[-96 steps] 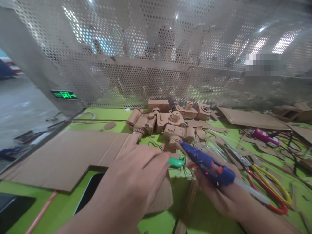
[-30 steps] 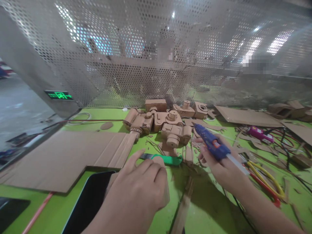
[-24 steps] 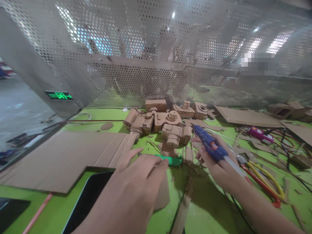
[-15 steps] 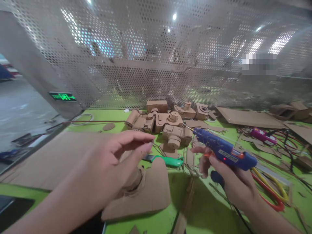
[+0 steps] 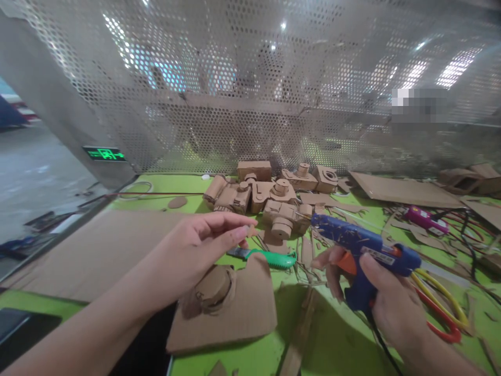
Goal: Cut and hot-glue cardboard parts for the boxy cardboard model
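My left hand (image 5: 203, 245) pinches a small cardboard piece (image 5: 251, 230) between thumb and fingertips. It hovers over a flat cardboard part (image 5: 245, 313) that bears a round cardboard ring (image 5: 213, 286). My right hand (image 5: 379, 287) is wrapped around a blue glue gun (image 5: 348, 232), its nozzle pointing left towards a cardboard camera model (image 5: 281, 216). The gun's orange trigger shows between the fingers. Between the hands lies a green-handled cutter (image 5: 274, 258), its blade partly beneath my left hand.
More cardboard models (image 5: 230, 194) stand at the back by the perforated metal screen (image 5: 250, 125). A large cardboard sheet (image 5: 97, 250) lies left. Scraps, a purple tool (image 5: 426, 220), cables and yellow-and-red handles (image 5: 442, 308) lie right.
My left hand has lifted a little off the round ring, and the small piece now shows in its fingertips. The glue gun has moved slightly right and down, with its grip now more visible.
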A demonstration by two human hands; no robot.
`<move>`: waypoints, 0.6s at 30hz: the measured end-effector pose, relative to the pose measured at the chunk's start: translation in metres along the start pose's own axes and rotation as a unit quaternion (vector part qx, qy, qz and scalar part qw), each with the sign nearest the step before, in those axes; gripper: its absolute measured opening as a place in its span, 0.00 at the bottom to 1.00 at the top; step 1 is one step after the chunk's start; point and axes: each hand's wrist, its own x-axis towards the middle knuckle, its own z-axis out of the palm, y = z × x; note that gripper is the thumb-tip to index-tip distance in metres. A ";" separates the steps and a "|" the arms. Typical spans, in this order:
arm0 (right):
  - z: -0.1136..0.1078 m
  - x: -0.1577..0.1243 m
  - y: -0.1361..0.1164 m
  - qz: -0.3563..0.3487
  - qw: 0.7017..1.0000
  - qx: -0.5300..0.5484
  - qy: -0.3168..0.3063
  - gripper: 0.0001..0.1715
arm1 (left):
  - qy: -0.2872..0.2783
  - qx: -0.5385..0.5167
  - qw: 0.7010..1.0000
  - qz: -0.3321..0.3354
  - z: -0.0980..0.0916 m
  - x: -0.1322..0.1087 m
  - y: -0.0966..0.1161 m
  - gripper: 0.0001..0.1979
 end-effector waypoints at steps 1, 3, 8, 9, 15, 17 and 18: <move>-0.001 -0.001 0.000 0.003 1.000 0.000 -0.007 0.23 | -0.004 -0.008 1.000 0.001 0.001 -0.001 -0.001 0.15; -0.002 -0.003 0.000 0.016 1.000 -0.003 -0.023 0.25 | -0.012 -0.022 1.000 0.002 0.003 -0.002 -0.002 0.15; -0.005 -0.009 0.002 0.050 0.997 -0.019 -0.053 0.22 | -0.029 -0.046 0.998 0.007 0.007 -0.003 -0.004 0.14; -0.005 -0.009 0.003 0.045 0.997 -0.025 -0.065 0.21 | -0.031 -0.047 0.998 0.008 0.007 -0.003 -0.004 0.14; -0.011 -0.010 0.009 -0.007 0.989 -0.098 -0.113 0.26 | -0.035 -0.035 0.999 0.013 0.007 -0.004 -0.003 0.13; -0.014 -0.012 0.010 -0.016 0.982 -0.141 -0.124 0.26 | -0.038 -0.027 0.999 0.014 0.007 -0.004 -0.002 0.13; -0.016 -0.012 0.010 -0.021 0.977 -0.163 -0.133 0.26 | -0.040 -0.023 0.999 0.015 0.007 -0.004 -0.002 0.13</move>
